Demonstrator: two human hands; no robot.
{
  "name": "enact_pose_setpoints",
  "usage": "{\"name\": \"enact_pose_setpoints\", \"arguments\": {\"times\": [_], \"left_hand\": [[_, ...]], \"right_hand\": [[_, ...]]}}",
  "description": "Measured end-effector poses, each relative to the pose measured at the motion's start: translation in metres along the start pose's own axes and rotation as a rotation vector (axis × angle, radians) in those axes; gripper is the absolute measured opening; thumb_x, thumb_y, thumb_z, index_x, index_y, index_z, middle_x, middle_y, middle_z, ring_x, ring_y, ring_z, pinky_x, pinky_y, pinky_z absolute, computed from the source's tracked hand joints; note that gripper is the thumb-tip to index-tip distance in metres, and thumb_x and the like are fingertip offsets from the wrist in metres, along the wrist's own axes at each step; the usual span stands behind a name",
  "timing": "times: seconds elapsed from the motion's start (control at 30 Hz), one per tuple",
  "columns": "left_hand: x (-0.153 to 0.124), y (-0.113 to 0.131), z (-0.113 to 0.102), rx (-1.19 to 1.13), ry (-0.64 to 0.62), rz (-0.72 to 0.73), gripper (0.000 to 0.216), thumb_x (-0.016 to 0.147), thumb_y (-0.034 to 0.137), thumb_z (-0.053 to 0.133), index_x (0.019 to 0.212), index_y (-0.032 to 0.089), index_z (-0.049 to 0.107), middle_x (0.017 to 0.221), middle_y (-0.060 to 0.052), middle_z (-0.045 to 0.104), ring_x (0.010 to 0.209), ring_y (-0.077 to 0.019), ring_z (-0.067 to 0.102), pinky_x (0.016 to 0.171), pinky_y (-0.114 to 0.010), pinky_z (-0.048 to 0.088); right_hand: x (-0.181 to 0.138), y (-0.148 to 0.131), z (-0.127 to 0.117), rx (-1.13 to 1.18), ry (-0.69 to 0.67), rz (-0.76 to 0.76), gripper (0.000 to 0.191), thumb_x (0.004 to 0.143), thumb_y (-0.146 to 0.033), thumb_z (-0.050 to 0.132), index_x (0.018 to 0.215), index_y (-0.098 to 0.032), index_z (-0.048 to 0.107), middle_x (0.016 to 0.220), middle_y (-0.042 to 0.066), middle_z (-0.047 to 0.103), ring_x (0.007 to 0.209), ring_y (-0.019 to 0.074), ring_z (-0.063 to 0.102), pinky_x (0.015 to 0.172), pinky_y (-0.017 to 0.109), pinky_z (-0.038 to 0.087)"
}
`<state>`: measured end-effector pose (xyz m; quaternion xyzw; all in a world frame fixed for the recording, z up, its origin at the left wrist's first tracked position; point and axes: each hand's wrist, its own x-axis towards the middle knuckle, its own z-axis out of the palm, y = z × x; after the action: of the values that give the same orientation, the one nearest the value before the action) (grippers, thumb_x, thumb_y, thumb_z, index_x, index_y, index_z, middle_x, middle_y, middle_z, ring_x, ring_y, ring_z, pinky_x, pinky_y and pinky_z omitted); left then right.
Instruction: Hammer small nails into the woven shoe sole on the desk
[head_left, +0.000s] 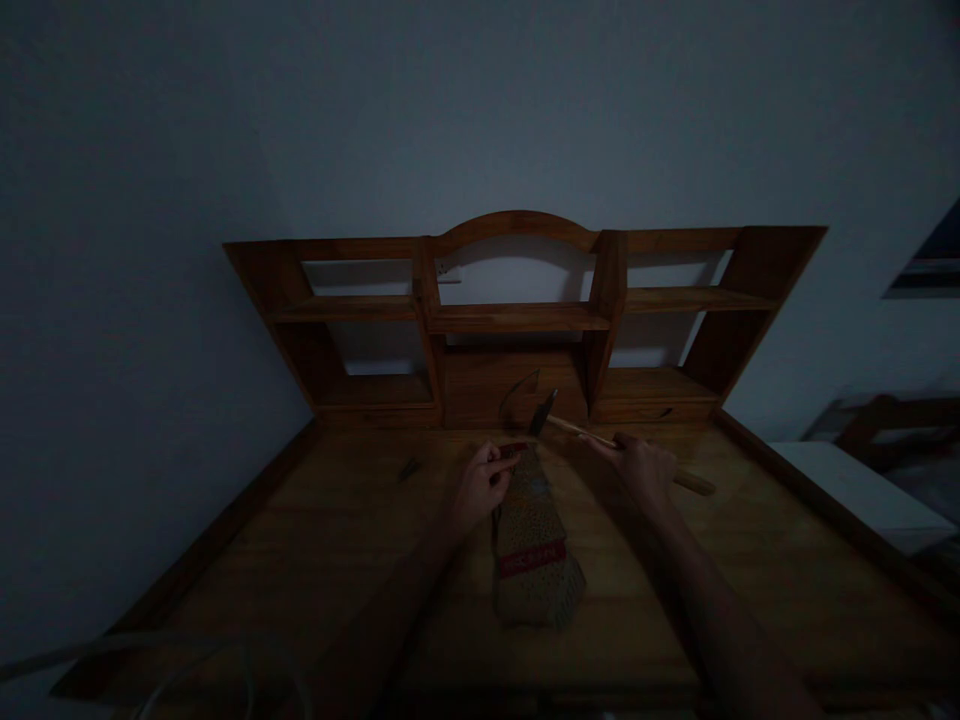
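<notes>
A hammer (592, 432) with a dark metal head and a long pale wooden handle is in my right hand (641, 468), which wraps round the handle partway along. Its head hangs just above the far end of a beige speckled cloth piece (531, 515) with red bands, lying flat on the wooden desk. My left hand (484, 483) rests at the left side of that far end, by the red edge. Its fingers are bent and pressed together; whatever is between them is too dark and small to make out.
A small dark object (409, 468) lies on the desk (322, 560) left of my hand. Behind stands a wooden shelf unit (517, 318) against the wall. A thin dark loop (514, 392) shows near the hammer head. Pale cables (202, 640) cross the lower left.
</notes>
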<state>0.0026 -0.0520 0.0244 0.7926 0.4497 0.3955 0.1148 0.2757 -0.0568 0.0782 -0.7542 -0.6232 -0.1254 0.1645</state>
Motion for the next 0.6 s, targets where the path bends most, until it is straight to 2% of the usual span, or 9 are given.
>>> {"name": "enact_pose_setpoints", "arguments": {"times": [0.2,0.37,0.43,0.5,0.6], "left_hand": [[-0.002,0.0,0.001,0.039,0.001,0.036,0.038,0.083,0.013,0.046,0.113,0.027,0.065,0.088,-0.003,0.046,0.085,-0.0126,0.049,0.076,-0.024,0.044],[-0.005,0.011,-0.001,0.116,0.01,0.058,0.052,0.082,0.011,0.046,0.129,0.031,0.05,0.102,-0.003,0.047,0.095,-0.0138,0.05,0.083,-0.025,0.045],[-0.001,0.01,-0.011,0.164,0.064,0.024,0.052,0.083,0.013,0.046,0.131,0.03,0.048,0.11,-0.004,0.046,0.099,-0.0147,0.051,0.086,-0.026,0.045],[0.004,0.003,-0.03,0.254,0.125,-0.056,0.047,0.084,0.015,0.045,0.129,0.028,0.05,0.117,-0.005,0.045,0.1,-0.016,0.052,0.084,-0.026,0.046],[0.008,-0.02,-0.068,0.458,0.237,-0.291,0.035,0.086,0.02,0.046,0.119,0.022,0.056,0.124,-0.01,0.044,0.098,-0.0205,0.056,0.074,-0.028,0.049]], "right_hand": [[0.0,-0.001,-0.004,-0.017,-0.009,-0.019,0.064,0.081,-0.071,0.034,0.082,-0.02,0.072,0.071,0.013,0.069,0.069,0.0234,0.063,0.059,0.028,0.029],[-0.001,-0.001,-0.003,-0.035,-0.012,0.004,0.063,0.083,-0.068,0.035,0.081,-0.017,0.071,0.072,0.014,0.069,0.072,0.0234,0.064,0.061,0.029,0.031],[-0.001,0.001,-0.002,-0.04,-0.005,0.009,0.058,0.084,-0.064,0.038,0.081,-0.017,0.07,0.071,0.014,0.069,0.072,0.0236,0.064,0.061,0.029,0.03],[0.0,0.004,-0.001,-0.047,0.002,-0.002,0.048,0.086,-0.057,0.042,0.082,-0.018,0.07,0.071,0.013,0.069,0.071,0.023,0.063,0.061,0.029,0.03],[0.001,0.008,0.001,-0.061,-0.002,-0.013,0.038,0.088,-0.047,0.046,0.084,-0.018,0.069,0.072,0.012,0.07,0.07,0.0213,0.063,0.061,0.03,0.03]]}}
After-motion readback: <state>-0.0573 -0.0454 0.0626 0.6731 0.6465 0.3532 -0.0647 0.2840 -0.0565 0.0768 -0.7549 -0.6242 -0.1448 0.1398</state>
